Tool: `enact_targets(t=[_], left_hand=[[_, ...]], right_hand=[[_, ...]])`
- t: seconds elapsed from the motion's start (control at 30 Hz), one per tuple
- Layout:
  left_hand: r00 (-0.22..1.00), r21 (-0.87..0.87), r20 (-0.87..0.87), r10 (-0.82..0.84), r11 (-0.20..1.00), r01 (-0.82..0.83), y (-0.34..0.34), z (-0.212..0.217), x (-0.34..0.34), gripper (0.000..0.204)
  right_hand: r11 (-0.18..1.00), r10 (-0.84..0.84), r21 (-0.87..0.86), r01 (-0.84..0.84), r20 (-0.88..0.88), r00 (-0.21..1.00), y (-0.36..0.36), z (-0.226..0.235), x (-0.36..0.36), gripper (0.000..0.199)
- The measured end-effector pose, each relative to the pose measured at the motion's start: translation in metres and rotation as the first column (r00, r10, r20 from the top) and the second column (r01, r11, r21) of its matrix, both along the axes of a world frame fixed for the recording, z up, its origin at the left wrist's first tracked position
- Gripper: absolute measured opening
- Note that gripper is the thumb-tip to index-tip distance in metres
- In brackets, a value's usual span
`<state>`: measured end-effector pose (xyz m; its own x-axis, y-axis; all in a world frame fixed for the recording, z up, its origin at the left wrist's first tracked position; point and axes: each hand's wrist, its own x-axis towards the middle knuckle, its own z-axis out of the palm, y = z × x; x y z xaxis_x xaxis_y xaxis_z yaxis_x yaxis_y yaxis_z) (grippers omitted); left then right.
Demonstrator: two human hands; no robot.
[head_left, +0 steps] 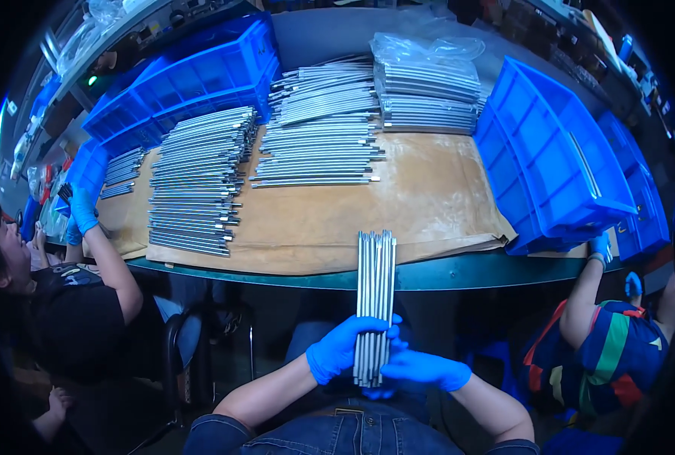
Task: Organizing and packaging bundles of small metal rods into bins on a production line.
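Observation:
A bundle of slim silvery metal rods (375, 277) stands nearly upright in front of my body, its upper ends overlapping the table's near edge. My left hand (345, 347), in a blue glove, is wrapped round the bundle's lower half from the left. From the right, my right hand (428, 369), gloved the same way, holds the bundle near its bottom end; some of its fingers pass behind the rods and are hidden. Beyond lie a long row of similar rods (197, 182) on the left and another stack of rods (318, 144) in the middle.
Brown paper (428, 197) covers the green-edged table. Rods in clear plastic (428, 91) lie at the back. Blue crates stand at the back left (201, 80) and right (549, 152). Co-workers sit on both sides: a person in black (72, 303) and one in a striped top (610, 349).

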<state>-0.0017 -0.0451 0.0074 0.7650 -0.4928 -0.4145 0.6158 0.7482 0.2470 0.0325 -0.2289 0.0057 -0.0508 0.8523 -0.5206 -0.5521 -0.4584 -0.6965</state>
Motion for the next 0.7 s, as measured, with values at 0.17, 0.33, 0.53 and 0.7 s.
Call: enact_targets(t=[0.17,0.33,0.53,0.7], left_hand=[[0.999,-0.144,0.015,-0.028,0.989,0.030,0.024,-0.002,-0.010,0.032],[0.999,-0.057,-0.041,-0.003,0.998,0.001,0.029,0.002,-0.019,0.035],[0.984,-0.133,-0.154,-0.087,0.989,0.067,0.050,0.053,-0.022,0.042],[0.965,0.353,0.251,0.073,0.921,-0.162,0.060,0.117,-0.009,0.056]], right_hand=[[0.981,0.150,-0.127,-0.146,0.976,0.158,0.009,0.082,0.038,0.041],[0.890,-0.256,0.007,-0.455,0.834,-0.488,0.065,0.073,0.065,0.050],[0.694,-0.426,0.226,-0.683,0.894,-0.136,0.109,0.060,0.088,0.047],[0.705,-0.576,0.593,-0.389,0.799,0.175,0.123,0.036,0.105,0.044]])
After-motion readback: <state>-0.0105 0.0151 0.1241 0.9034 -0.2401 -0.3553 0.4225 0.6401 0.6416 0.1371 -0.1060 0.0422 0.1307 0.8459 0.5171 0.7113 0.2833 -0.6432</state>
